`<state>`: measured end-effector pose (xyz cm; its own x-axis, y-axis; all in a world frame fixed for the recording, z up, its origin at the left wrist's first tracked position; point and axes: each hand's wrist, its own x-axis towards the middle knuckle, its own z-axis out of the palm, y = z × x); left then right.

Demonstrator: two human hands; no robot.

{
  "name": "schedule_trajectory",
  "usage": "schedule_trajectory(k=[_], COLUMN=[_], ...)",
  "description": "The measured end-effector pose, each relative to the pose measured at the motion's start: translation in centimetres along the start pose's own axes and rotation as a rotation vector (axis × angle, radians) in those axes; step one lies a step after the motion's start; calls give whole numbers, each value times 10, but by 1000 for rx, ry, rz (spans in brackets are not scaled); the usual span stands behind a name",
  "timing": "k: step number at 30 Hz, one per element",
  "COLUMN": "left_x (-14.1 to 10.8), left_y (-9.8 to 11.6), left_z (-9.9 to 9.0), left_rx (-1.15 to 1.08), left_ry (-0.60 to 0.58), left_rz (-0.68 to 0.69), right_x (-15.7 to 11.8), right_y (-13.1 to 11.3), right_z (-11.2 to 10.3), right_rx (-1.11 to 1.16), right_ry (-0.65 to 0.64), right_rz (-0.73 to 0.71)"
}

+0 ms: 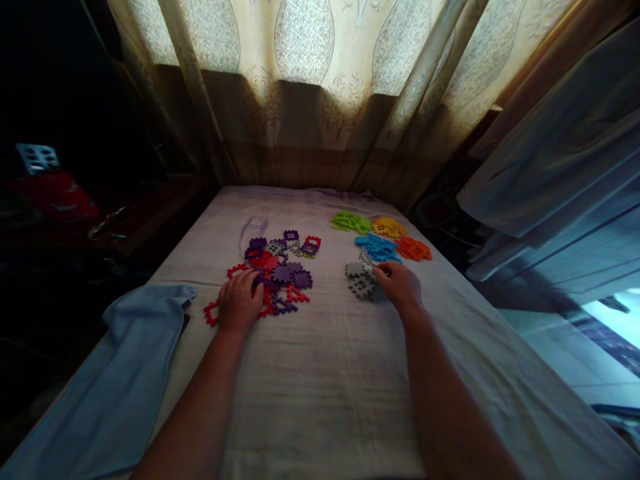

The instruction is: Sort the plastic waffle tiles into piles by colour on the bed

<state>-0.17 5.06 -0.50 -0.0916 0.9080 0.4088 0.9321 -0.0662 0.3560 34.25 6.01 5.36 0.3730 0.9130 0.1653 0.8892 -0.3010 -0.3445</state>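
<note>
Nearest, a light blue cloth [140, 360] lies at the left of the pale sheet [320, 387]; beyond, your left hand [241, 299] rests on the near-left side of a mixed pile [287, 272] of red, purple and grey toothed pieces, fingers bent, grip on any piece cannot be told. Your right hand [400, 283] is at the right edge of a small grey pile [360, 287], fingers narrow, any piece between them indistinct. Farther: blue pile [379, 247], orange pile [413, 249], then green pile [351, 221], yellow pile [389, 227], curtain [305, 133] behind.
</note>
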Motion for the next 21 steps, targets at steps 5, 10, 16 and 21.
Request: schedule_trajectory(k=[5, 10, 16, 21], left_x=[-1, 0, -1, 0], left_y=[1, 0, 3, 0], left_z=[0, 0, -3, -2], left_rx=[-3, -11, 11, 2], left_ry=[-5, 4, -15, -30], left_rz=[-7, -5, -3, -9], right_x=[5, 6, 3, -6], right_y=[23, 25, 3, -48], right_z=[-4, -6, -14, 1], right_rx=[-81, -138, -126, -78], right_ry=[-61, -131, -71, -116], right_rz=[96, 98, 46, -195])
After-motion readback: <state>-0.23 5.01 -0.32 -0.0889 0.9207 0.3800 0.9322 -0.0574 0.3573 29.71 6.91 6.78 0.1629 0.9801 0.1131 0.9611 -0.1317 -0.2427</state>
